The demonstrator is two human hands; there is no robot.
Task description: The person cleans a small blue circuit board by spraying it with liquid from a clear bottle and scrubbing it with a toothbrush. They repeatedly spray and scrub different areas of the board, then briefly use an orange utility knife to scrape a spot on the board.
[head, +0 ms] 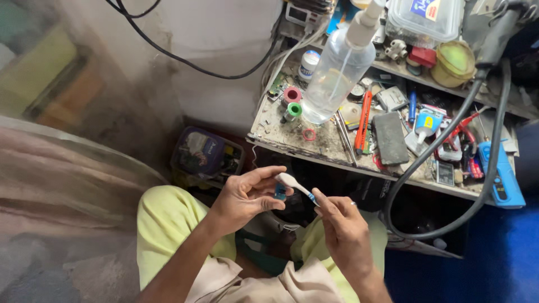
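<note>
Cluttered worktop (314,147) is being faced, a clear spray bottle (337,73) standing near its left edge. Below its front edge, a small blue part (280,192) is being pinched in the left hand (247,196) and scrubbed with a white toothbrush (296,185) gripped by the right hand (342,230). Cleaning appears underway; turning the part seems called for next.

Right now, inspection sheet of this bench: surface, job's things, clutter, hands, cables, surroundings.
Surface: low workbench, grimy, crowded.
Job's things: white-headed toothbrush over a small blue part.
Clutter: clear spray bottle, orange utility knife, dark phone, glue bottle, blue handheld tool, lidded plastic box.
Hands: left hand pinches the part; right hand holds the brush handle.
Cables: thick grey hose loops off the bench; thin black cable on the wall.
Surroundings: stained wall, blue floor.
</note>
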